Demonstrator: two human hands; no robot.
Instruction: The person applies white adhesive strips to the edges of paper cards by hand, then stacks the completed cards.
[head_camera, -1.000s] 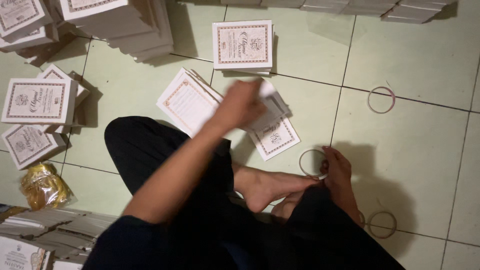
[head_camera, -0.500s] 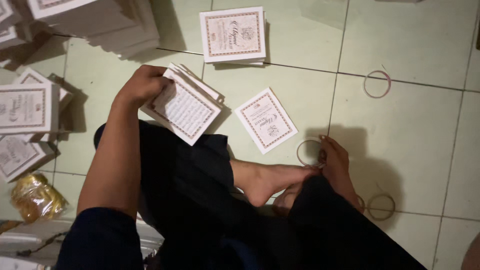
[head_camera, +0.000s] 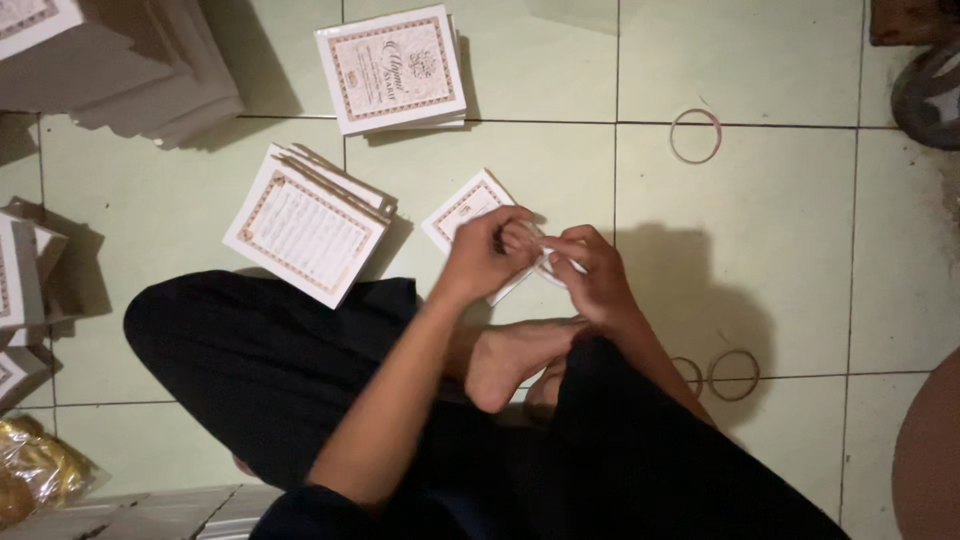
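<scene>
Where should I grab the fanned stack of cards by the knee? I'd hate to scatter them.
Take the fanned stack of cards by its long lower-left edge, coming from the knee side. There the edges look flush; the sheets splay out at the upper right, so pinching that side would likely spread them.

you see white cards (head_camera: 307, 224) with a brown curly border, a pale green tile floor (head_camera: 800, 230), black trousers (head_camera: 240, 370), tan rubber rings (head_camera: 733, 375), and a shiny gold bag (head_camera: 40, 472).
</scene>
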